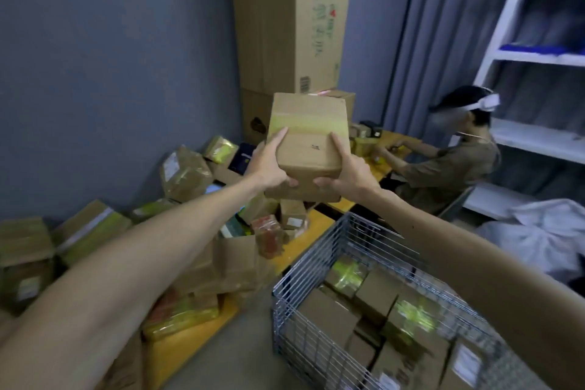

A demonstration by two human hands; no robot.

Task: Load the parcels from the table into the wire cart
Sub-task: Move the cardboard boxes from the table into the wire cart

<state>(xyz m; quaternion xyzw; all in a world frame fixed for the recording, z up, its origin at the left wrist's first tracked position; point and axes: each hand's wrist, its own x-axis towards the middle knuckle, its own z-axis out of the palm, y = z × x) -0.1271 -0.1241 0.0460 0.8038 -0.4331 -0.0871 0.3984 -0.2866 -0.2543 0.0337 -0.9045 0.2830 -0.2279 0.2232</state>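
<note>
Left hand (269, 165) and right hand (345, 172) grip a cardboard parcel (308, 139) from either side, raised above the table (319, 222).

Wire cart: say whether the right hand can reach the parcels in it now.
Likely not yet: the right hand and left hand both grip the raised cardboard box. The wire cart is open on top, below that arm, so nothing else blocks its parcels.
</note>
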